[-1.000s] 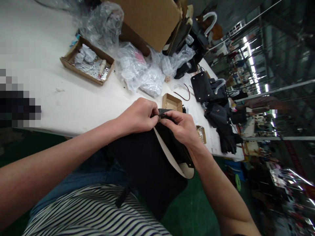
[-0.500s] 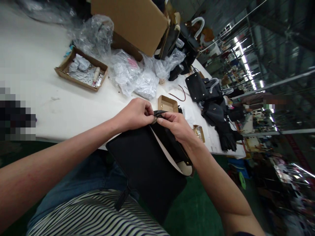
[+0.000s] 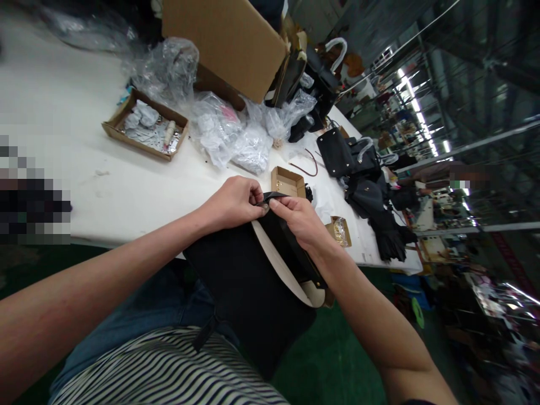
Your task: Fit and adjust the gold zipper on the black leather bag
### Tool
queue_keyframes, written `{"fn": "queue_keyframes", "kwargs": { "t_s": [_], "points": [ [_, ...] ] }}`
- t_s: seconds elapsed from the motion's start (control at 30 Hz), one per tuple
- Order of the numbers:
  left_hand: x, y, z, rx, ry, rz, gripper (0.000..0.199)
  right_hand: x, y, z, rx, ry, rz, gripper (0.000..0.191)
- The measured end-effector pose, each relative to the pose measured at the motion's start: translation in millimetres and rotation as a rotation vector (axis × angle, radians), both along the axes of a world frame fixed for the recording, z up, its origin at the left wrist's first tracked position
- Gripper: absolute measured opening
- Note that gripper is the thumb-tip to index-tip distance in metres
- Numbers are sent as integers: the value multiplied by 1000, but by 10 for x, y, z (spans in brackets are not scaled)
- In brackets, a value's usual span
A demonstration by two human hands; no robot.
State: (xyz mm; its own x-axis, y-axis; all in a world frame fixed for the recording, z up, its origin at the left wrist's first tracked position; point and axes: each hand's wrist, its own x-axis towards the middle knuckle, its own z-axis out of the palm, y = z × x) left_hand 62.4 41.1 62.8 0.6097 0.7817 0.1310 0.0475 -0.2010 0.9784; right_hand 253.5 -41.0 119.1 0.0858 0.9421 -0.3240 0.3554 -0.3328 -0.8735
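A black handbag [image 3: 248, 287] with a pale lining hangs at the table's front edge, its flap turned toward my body. My left hand [image 3: 238, 199] pinches the bag's top corner, thumb against the fingers. Right beside it, my right hand [image 3: 297, 219] grips the same corner by a black strap [image 3: 274, 196]. Between the two thumbs sits a small metal-looking piece, too small to make out. The bag's opening gapes below my right hand, showing the beige lining [image 3: 280, 264]. Just beyond my fingers stands a small open cardboard box [image 3: 288, 181] with tiny gold pieces.
On the white table [image 3: 139, 197] lie a cardboard tray [image 3: 145, 149] of metal bits, clear plastic bags [image 3: 215, 126] and a large carton [image 3: 223, 39]. Several black handbags [image 3: 335, 152] are piled at the right. A small box of gold hardware [image 3: 340, 230] sits near the edge.
Both hands stay at the bag's corner and have shifted only slightly. The bag's opening gapes a little wider, with more of the lining showing. The view has tilted slightly.
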Motion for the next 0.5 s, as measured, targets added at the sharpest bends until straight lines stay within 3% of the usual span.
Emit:
{"fn": "queue_keyframes", "kwargs": {
  "t_s": [0.37, 0.5],
  "points": [
    [60, -52, -17, -18, 38, 79, 12, -47, -85, 128, 149, -234, 135, 28],
    [28, -82, -20, 8, 1, 90, 6, -64, -105, 95, 226, -406, 111, 22]
  ]
}}
